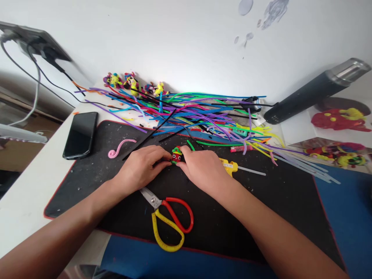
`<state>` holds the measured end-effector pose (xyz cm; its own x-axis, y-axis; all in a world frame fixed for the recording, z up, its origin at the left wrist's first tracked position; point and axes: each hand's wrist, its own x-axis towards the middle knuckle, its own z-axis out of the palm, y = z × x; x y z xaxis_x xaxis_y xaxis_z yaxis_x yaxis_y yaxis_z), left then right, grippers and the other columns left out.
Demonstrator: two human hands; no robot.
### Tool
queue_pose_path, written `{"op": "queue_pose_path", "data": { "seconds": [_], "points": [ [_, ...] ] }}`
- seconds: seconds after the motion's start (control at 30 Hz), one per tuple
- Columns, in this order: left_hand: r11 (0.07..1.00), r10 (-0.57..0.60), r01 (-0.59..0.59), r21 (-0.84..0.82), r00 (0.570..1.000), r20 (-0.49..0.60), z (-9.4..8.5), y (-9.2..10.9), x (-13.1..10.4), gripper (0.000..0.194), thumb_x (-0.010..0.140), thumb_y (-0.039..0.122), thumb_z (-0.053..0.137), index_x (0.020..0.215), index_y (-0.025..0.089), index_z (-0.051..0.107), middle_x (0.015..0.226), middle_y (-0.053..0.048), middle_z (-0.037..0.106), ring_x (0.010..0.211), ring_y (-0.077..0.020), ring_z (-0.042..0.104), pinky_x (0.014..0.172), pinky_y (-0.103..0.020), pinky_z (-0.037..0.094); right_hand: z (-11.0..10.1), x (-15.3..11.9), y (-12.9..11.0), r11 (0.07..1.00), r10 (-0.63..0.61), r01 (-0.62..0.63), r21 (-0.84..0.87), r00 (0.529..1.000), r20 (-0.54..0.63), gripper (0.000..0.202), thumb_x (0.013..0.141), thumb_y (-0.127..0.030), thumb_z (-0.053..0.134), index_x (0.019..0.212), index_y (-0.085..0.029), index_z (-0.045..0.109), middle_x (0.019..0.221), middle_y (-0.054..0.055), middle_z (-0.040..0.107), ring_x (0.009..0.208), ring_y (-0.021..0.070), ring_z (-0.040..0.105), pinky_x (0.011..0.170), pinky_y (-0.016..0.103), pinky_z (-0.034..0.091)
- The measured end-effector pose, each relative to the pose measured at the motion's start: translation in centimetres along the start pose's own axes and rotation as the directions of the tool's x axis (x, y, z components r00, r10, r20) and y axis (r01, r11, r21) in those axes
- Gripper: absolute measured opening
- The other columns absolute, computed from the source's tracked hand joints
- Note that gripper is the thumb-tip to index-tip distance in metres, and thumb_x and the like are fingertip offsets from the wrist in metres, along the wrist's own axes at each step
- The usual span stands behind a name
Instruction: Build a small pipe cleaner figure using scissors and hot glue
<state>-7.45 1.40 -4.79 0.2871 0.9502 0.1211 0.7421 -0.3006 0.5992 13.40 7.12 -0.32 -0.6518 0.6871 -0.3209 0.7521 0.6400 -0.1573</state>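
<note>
Between my two hands is a small red and green pipe-cleaner figure [176, 155] with round eyes, above the black mat [279, 205]. My left hand [142, 166] pinches its left side with thumb and forefinger. On the other side, the fingertips of my right hand [200, 168] close on the figure. A short green piece [190, 145] sticks out by my right forefinger. Scissors with red and yellow handles [168, 217] lie partly open below the hands. A curled pink piece [116, 151] rests to the left, and a yellow glue gun [230, 166] is partly hidden behind my right hand.
Many colored pipe cleaners [200, 114] spread along the back, with finished figures [132, 83] by the wall. A black phone [80, 135] lies at the left. The dark bottle [310, 93] is at the back right. Cables [37, 85] hang from a socket at the upper left.
</note>
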Motion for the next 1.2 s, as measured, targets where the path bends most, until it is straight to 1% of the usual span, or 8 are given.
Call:
{"op": "queue_pose_path", "data": {
  "seconds": [0.3,0.43,0.67,0.83,1.2],
  "points": [
    [0.999,0.052,-0.052,0.001,0.999,0.002,0.41,-0.42,0.05,0.017,0.103,0.031,0.061,0.102,0.020,0.074,0.100,-0.007,0.079,0.094,-0.0226,0.072,0.086,-0.033,0.054,0.11,0.01,0.09,1.000,-0.003,0.003,-0.002,1.000,0.001,0.040,0.109,-0.040,0.056,0.138,-0.012,0.060,0.088,0.014,0.079,0.083,0.0329,0.079,0.064,0.034,0.048],
    [0.997,0.080,-0.080,0.004,0.997,-0.010,0.56,-0.48,0.07,0.017,0.103,0.029,0.062,0.102,0.018,0.074,0.098,-0.007,0.078,0.092,-0.0223,0.072,0.085,-0.032,0.054,0.08,0.02,0.07,1.000,-0.006,0.006,-0.001,1.000,0.007,0.040,0.109,-0.040,0.055,0.137,-0.012,0.059,0.088,0.014,0.079,0.083,0.0331,0.079,0.065,0.035,0.048],
    [0.995,0.099,-0.099,0.009,0.995,-0.022,0.71,-0.58,0.13,0.016,0.104,0.029,0.062,0.102,0.018,0.074,0.098,-0.007,0.079,0.091,-0.0219,0.073,0.084,-0.032,0.054,0.33,0.04,0.17,1.000,-0.011,0.011,0.001,1.000,-0.012,0.040,0.108,-0.040,0.057,0.138,-0.012,0.060,0.087,0.014,0.079,0.081,0.0330,0.079,0.064,0.035,0.048],
    [0.992,0.128,-0.127,0.006,0.991,-0.051,0.88,-0.78,0.13,0.014,0.103,0.029,0.064,0.102,0.019,0.074,0.097,-0.006,0.079,0.089,-0.0217,0.073,0.082,-0.032,0.055,0.39,0.06,0.18,1.000,-0.011,0.011,0.002,1.000,-0.004,0.041,0.109,-0.040,0.056,0.139,-0.012,0.059,0.089,0.015,0.080,0.082,0.0334,0.079,0.064,0.035,0.048],
    [0.985,0.170,-0.168,0.046,0.984,-0.054,0.80,-0.75,0.23,0.014,0.104,0.026,0.062,0.101,0.018,0.073,0.096,-0.006,0.078,0.088,-0.0215,0.073,0.082,-0.032,0.055,0.46,0.06,0.17,1.000,-0.005,0.005,0.010,1.000,0.001,0.041,0.109,-0.040,0.055,0.140,-0.013,0.058,0.093,0.016,0.080,0.083,0.0335,0.079,0.067,0.036,0.049]
  ]
}}
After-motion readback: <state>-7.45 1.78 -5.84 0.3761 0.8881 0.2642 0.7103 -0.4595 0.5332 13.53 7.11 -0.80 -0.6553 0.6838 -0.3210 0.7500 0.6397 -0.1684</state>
